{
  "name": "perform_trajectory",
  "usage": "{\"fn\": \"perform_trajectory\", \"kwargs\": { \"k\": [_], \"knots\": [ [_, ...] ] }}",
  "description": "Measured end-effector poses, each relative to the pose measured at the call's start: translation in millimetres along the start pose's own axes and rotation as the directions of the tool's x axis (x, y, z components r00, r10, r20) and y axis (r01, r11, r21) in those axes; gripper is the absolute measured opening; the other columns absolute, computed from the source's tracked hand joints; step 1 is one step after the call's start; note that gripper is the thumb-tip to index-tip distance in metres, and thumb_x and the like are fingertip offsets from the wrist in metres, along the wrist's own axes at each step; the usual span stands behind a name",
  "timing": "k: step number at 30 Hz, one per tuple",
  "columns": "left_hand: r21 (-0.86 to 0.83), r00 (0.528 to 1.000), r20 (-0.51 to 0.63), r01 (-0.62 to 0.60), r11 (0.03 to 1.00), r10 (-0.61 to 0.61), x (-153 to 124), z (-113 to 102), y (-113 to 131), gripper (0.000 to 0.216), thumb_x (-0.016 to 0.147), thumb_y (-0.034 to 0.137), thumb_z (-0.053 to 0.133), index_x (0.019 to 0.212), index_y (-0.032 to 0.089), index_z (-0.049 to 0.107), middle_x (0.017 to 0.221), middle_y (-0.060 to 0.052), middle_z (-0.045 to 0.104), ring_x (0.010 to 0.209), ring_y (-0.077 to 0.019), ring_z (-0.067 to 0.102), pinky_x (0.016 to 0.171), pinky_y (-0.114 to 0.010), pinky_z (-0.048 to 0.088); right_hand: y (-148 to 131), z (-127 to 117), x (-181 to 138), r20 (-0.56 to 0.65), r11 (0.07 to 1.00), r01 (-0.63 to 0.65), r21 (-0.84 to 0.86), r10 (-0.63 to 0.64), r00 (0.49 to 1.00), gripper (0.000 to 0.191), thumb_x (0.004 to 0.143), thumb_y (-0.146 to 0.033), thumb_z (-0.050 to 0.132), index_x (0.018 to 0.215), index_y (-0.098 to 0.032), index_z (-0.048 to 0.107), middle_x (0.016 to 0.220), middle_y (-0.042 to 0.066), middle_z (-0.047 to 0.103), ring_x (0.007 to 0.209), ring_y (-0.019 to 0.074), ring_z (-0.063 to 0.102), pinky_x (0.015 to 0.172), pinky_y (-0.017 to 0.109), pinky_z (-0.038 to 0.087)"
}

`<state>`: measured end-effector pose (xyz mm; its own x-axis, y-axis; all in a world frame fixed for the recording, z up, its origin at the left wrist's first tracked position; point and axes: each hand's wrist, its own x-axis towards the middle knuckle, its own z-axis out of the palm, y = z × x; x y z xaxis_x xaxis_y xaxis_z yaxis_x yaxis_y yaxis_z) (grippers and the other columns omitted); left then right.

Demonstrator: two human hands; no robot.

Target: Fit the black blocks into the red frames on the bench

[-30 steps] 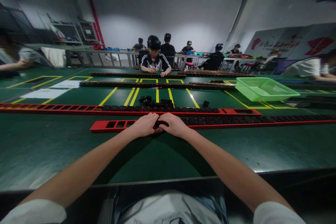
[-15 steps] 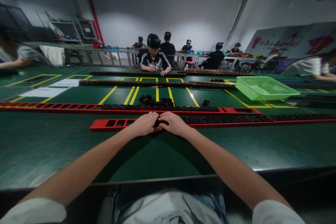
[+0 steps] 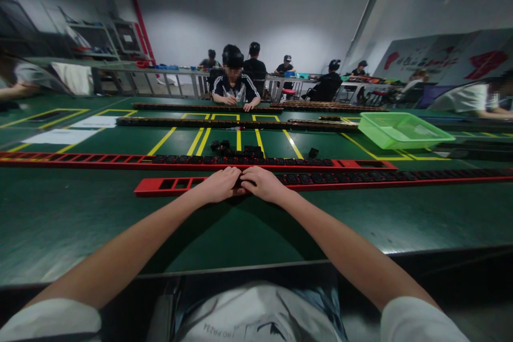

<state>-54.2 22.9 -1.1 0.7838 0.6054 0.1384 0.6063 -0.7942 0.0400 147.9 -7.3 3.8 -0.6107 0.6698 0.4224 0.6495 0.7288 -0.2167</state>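
Note:
My left hand (image 3: 222, 184) and my right hand (image 3: 262, 183) meet over the near red socket-strip housing (image 3: 146, 187). Both are closed around it, fingers curled over the top and thumbs at the near side. Whatever lies under the fingertips is hidden. To the right of my hands, black socket modules (image 3: 316, 178) fill the slots in a row; left of them, several slots are open. Just behind runs a second red housing (image 3: 371, 164), partly filled with black modules, its left slots bare. Loose black modules (image 3: 253, 152) lie in a small cluster beyond it.
A green plastic basket (image 3: 390, 142) stands at the right. Long dark strips (image 3: 240, 123) lie across the green table (image 3: 224, 235), which has yellow tape lines. White papers (image 3: 60, 136) are at the left. A co-worker (image 3: 234, 85) sits opposite; more people sit at the sides and back.
The view has tilted slightly, shifting everything a little up in the picture. Both hands stay at the same spot on the near red housing, with only slight finger movement.

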Motion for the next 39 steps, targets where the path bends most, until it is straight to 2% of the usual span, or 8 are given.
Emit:
{"fn": "perform_trajectory", "kwargs": {
  "k": [11, 20, 29, 32, 35, 39],
  "knots": [
    [-0.022, 1.0, 0.003, 0.015, 1.0, -0.015, 1, 2, -1, 0.042, 0.099, 0.054, 0.042, 0.109, 0.015, 0.054, 0.111, -0.014, 0.061, 0.103, -0.0287, 0.057, 0.088, -0.04, 0.045, -3, 0, 1, 0.007, 0.999, -0.018, -0.038, 0.018, 1.0, 0.018, 0.093, -0.02, 0.061, 0.099, -0.018, 0.078, 0.109, 0.011, 0.073, 0.104, 0.0231, 0.064, 0.092, 0.037, 0.051],
    [0.015, 1.0, 0.014, 0.012, 1.0, -0.013, 0, 2, -1, 0.045, 0.099, 0.056, 0.041, 0.111, 0.014, 0.054, 0.113, -0.015, 0.06, 0.104, -0.0294, 0.056, 0.087, -0.04, 0.046, -2, 8, -1, -0.035, 0.996, -0.012, -0.086, 0.009, 0.999, 0.017, 0.091, -0.016, 0.061, 0.096, -0.018, 0.077, 0.107, 0.01, 0.072, 0.099, 0.0209, 0.065, 0.09, 0.034, 0.051],
    [-0.012, 0.999, 0.004, 0.035, 0.999, -0.035, 2, 1, 0, 0.046, 0.095, 0.057, 0.047, 0.114, 0.015, 0.054, 0.115, -0.014, 0.061, 0.106, -0.0294, 0.058, 0.09, -0.04, 0.045, -4, -1, 1, -0.014, 0.997, -0.035, -0.063, 0.034, 0.999, 0.018, 0.092, -0.02, 0.062, 0.104, -0.015, 0.074, 0.108, 0.011, 0.072, 0.101, 0.0218, 0.064, 0.092, 0.035, 0.05],
    [-0.007, 0.998, -0.003, 0.068, 0.998, -0.068, 3, -2, 2, 0.05, 0.093, 0.059, 0.05, 0.115, 0.014, 0.054, 0.114, -0.015, 0.062, 0.106, -0.0303, 0.059, 0.088, -0.039, 0.046, 12, -10, 9, -0.075, 0.983, -0.159, -0.094, 0.152, 0.986, 0.02, 0.093, -0.024, 0.06, 0.106, -0.016, 0.073, 0.107, 0.011, 0.072, 0.102, 0.0223, 0.064, 0.094, 0.036, 0.049],
    [0.004, 0.996, -0.011, 0.086, 0.996, -0.086, 2, -4, 4, 0.05, 0.092, 0.059, 0.051, 0.112, 0.014, 0.055, 0.113, -0.016, 0.063, 0.105, -0.0308, 0.06, 0.088, -0.038, 0.047, 41, -21, 27, -0.14, 0.943, -0.315, -0.107, 0.3, 0.944, 0.021, 0.095, -0.026, 0.057, 0.107, -0.018, 0.072, 0.111, 0.01, 0.071, 0.104, 0.022, 0.065, 0.094, 0.035, 0.049],
    [-0.028, 0.996, -0.031, 0.088, 0.996, -0.089, 1, -3, 4, 0.052, 0.092, 0.059, 0.051, 0.119, 0.015, 0.053, 0.117, -0.015, 0.062, 0.107, -0.0303, 0.06, 0.088, -0.038, 0.047, 82, -25, 60, -0.047, 0.911, -0.382, -0.156, 0.379, 0.924, 0.03, 0.093, -0.021, 0.057, 0.12, -0.016, 0.069, 0.123, 0.012, 0.068, 0.112, 0.022, 0.063, 0.099, 0.033, 0.047]
  ]
}}
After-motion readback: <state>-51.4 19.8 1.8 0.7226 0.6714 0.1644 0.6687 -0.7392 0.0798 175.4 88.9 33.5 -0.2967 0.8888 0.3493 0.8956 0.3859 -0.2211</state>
